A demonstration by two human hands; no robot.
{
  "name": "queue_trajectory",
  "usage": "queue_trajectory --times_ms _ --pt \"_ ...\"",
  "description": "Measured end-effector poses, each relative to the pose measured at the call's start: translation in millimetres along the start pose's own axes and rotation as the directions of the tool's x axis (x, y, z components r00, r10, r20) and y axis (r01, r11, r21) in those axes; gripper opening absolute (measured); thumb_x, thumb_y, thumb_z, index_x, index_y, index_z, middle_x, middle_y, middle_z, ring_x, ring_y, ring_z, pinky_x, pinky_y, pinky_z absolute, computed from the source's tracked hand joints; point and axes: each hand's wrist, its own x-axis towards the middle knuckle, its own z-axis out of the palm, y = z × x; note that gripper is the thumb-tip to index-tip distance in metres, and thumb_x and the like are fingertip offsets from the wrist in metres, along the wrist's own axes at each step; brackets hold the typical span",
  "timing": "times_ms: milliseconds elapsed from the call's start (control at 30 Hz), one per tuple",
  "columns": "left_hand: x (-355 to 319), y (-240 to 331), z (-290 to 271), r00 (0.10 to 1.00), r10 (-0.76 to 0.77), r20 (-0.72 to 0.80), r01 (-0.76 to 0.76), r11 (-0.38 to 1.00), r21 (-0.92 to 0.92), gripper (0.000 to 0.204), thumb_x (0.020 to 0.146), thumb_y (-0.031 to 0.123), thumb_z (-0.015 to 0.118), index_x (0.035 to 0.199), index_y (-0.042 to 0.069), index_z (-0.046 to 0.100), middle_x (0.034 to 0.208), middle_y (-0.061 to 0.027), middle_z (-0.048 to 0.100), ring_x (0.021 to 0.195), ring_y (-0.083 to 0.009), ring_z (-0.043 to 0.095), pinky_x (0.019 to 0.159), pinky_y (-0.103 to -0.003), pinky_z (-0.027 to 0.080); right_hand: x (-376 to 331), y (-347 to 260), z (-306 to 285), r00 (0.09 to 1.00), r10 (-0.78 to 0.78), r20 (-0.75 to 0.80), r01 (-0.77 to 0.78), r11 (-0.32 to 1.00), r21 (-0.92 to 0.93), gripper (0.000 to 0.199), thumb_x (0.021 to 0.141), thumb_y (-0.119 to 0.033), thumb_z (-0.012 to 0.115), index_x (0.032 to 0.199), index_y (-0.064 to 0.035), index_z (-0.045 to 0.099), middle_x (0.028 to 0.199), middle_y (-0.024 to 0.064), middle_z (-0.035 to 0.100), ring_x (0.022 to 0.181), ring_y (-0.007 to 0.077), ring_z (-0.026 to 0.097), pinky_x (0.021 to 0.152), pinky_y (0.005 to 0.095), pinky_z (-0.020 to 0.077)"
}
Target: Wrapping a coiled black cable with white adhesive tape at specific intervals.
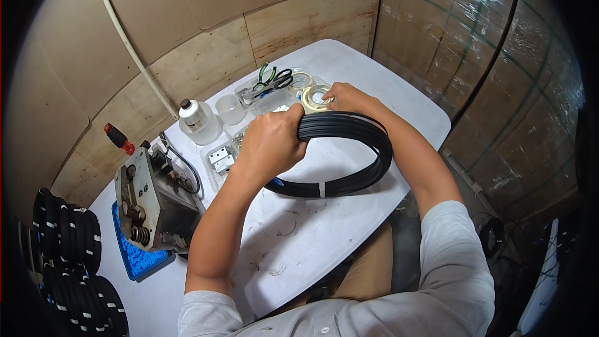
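My left hand (pixel 272 139) is closed round the near-left part of a coil of black cable (pixel 355 185), holding it tilted up over the white table. A white band wraps the coil's lower side, and a bit of blue shows near my left wrist. Beyond the coil, my right hand (pixel 353 99) pinches the right edge of a roll of cream masking tape (pixel 309 100), one finger at its hole. The roll is at the right end of the clear bins. Part of the cable's left side is hidden behind my left hand.
A metal bench machine (pixel 156 203) stands at the left, by a blue tray (pixel 140 262) of small blue pieces. Black cable coils (pixel 68 237) are stacked far left. A white bottle (pixel 194 115), pliers (pixel 266 75), scissors (pixel 282 78) and a bin of metal blocks (pixel 221 160) line the back.
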Motion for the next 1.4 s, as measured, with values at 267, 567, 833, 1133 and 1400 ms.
queue_trajectory --times_ms 267,567,833,1133,1400 --pt "2 8 -7 1.0 -0.005 0.012 0.007 0.995 -0.101 0.029 0.087 0.025 0.075 0.101 0.005 0.059 0.065 -0.0192 0.062 0.067 -0.0423 0.065 0.063 -0.049 0.049 2 19 8 0.978 -0.072 -0.196 0.059 0.996 -0.073 0.022 0.088 -0.022 0.078 0.107 -0.0114 0.081 0.114 0.0121 0.074 0.111 0.0337 0.066 0.097 0.0448 0.0521" --pt "5 6 6 0.963 -0.223 -0.153 0.152 0.915 -0.373 0.035 0.104 0.039 0.057 0.124 0.01 0.057 0.059 -0.0118 0.065 0.061 -0.039 0.067 0.059 -0.051 0.047 -81 -89 -103 0.756 -0.38 -0.533 0.39 0.915 -0.099 0.018 0.086 -0.009 0.082 0.104 -0.0068 0.08 0.098 0.0066 0.075 0.1 0.0264 0.066 0.091 0.0383 0.0525" --pt "2 28 6 0.944 -0.287 -0.164 0.179 0.862 -0.475 0.03 0.105 0.031 0.064 0.114 0.003 0.058 0.071 -0.0098 0.074 0.061 -0.0131 0.065 0.057 -0.031 0.046 -123 -140 -121 0.742 -0.538 -0.401 0.433 0.84 -0.326 0.021 0.083 -0.014 0.082 0.105 -0.0165 0.08 0.101 -0.0007 0.071 0.108 0.023 0.062 0.098 0.0401 0.0461" --pt "-7 25 14 0.931 -0.287 -0.226 0.135 0.845 -0.517 0.022 0.107 0.025 0.06 0.101 0.003 0.058 0.066 -0.0059 0.067 0.058 -0.0095 0.054 0.054 -0.03 0.042 -131 -156 -119 0.788 -0.532 -0.309 0.411 0.829 -0.381 0.021 0.084 -0.014 0.08 0.105 -0.0159 0.08 0.102 0.0008 0.071 0.108 0.0235 0.061 0.099 0.0411 0.045" --pt "-18 32 10 0.919 -0.261 -0.295 0.117 0.896 -0.428 0.02 0.105 0.026 0.057 0.102 0.007 0.057 0.068 -0.0139 0.067 0.063 -0.0305 0.062 0.059 -0.044 0.047 -129 -127 -121 0.947 -0.231 -0.223 0.112 0.889 -0.443 0.017 0.095 -0.021 0.071 0.107 -0.011 0.078 0.107 0.0069 0.071 0.111 0.0257 0.062 0.102 0.042 0.0437"
